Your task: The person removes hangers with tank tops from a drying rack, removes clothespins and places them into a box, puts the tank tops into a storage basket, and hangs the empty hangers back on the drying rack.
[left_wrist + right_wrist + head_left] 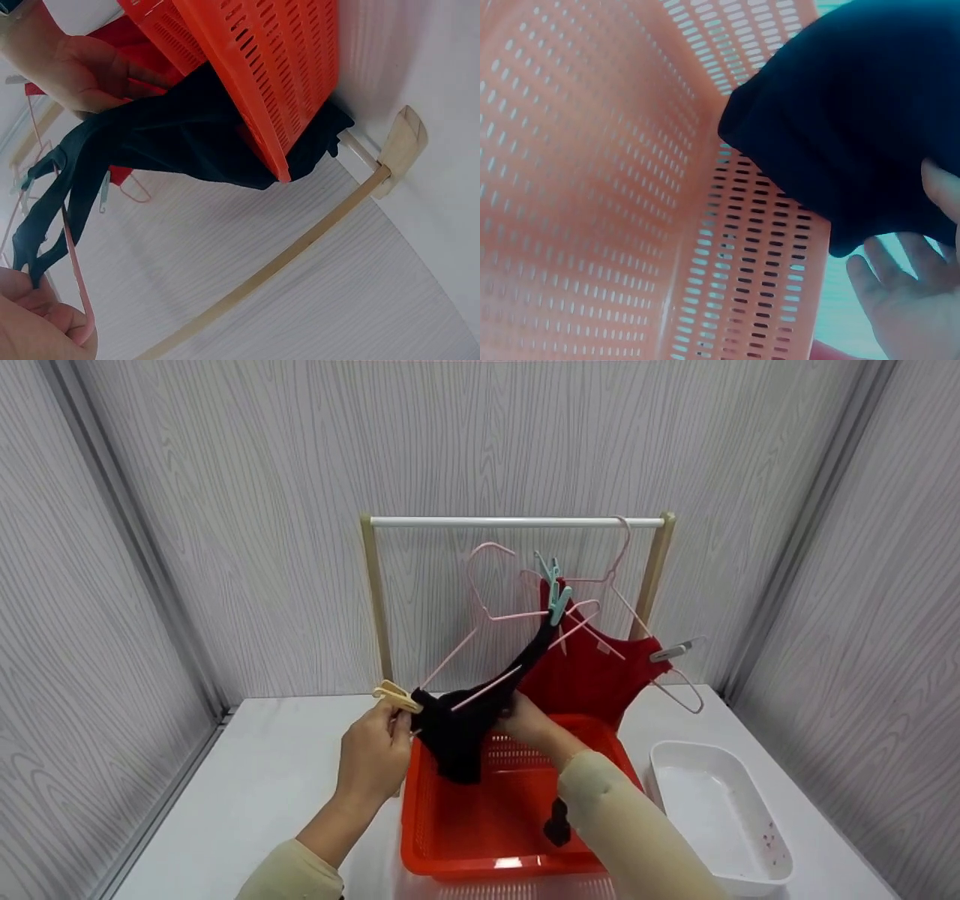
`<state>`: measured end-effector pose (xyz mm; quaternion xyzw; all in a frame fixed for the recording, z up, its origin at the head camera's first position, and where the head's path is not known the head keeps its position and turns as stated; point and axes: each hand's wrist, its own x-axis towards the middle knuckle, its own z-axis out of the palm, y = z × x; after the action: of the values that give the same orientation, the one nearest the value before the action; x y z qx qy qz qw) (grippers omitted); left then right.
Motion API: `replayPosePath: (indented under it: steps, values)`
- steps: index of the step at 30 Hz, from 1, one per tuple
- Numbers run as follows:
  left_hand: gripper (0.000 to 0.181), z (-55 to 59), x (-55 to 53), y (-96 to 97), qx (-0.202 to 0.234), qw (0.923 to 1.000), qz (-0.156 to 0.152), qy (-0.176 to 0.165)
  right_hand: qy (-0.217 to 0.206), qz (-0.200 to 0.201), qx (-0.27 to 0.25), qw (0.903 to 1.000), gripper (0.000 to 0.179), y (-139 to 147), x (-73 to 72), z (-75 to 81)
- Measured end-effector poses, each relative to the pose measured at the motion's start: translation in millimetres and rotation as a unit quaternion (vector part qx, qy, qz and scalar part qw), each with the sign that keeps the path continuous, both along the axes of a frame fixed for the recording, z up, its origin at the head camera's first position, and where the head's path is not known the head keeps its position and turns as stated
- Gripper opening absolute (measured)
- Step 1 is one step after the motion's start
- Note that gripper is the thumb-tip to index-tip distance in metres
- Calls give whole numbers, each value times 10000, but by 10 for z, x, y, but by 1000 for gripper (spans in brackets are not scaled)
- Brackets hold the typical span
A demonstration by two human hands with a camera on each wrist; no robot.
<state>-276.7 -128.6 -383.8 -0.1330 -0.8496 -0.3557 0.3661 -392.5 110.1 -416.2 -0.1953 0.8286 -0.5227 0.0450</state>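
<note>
A black strappy top [457, 727] hangs by its straps from a pink clothes hanger [450, 656], tilted down to the left. My left hand [375, 754] pinches the hanger's lower left end, right beside a yellow clothespin [397, 697] clipped at the strap. A teal clothespin [559, 604] clips the other strap. Behind the top is my right hand [529, 724], partly hidden; the right wrist view shows its fingers [889, 274] loosely spread and its thumb against the black cloth. In the left wrist view, the top's hem hangs past the basket's rim.
Beneath the hands stands a red perforated basket [517, 859]. A red top [592, 675] hangs on another pink hanger from the white rail [495, 521] of a wooden-legged rack. At the right lies a white tray [709, 810]; walls enclose the table [277, 757].
</note>
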Motion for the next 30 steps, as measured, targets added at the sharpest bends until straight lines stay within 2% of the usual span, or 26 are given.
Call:
replayPosePath:
  steps: [3, 5, 7, 11, 14, 18, 21, 25, 30]
  values:
    - [8, -18, -8, 20, 16, 9999, 11, -98, 62, -65, -246, 9997, 14, -34, -6, -16]
    - [8, -32, -16, 24, 24, 9999, 32, -140, -87, -207, -567, 9981, 3, -64, -18, -30]
    - [9, -47, -32, 21, 42, 9999, 75, -146, -291, -418, -865, 9949, 2, -91, -20, -42]
    - [10, -76, -71, 5, 101, 9998, 177, -85, -753, -607, -1571, 9828, 19, -130, -32, -78]
    - [11, -83, -87, -6, 142, 9996, 223, -79, -1211, -681, -2221, 9651, 25, -132, -30, -60]
    - [13, -75, -99, -14, 206, 9993, 243, -169, -1709, -1015, -2999, 9330, 26, -103, -46, 36]
    - [14, -67, -103, -17, 268, 9991, 239, -230, -1819, -1156, -3363, 9167, 22, -62, -80, 112]
    - [17, -68, -108, -26, 310, 9989, 235, -249, -1807, -1135, -3715, 9036, 13, -8, -116, 194]
    - [16, -86, -122, -54, 330, 9989, 280, -200, -1773, -1025, -4355, 8766, 6, 58, -132, 304]
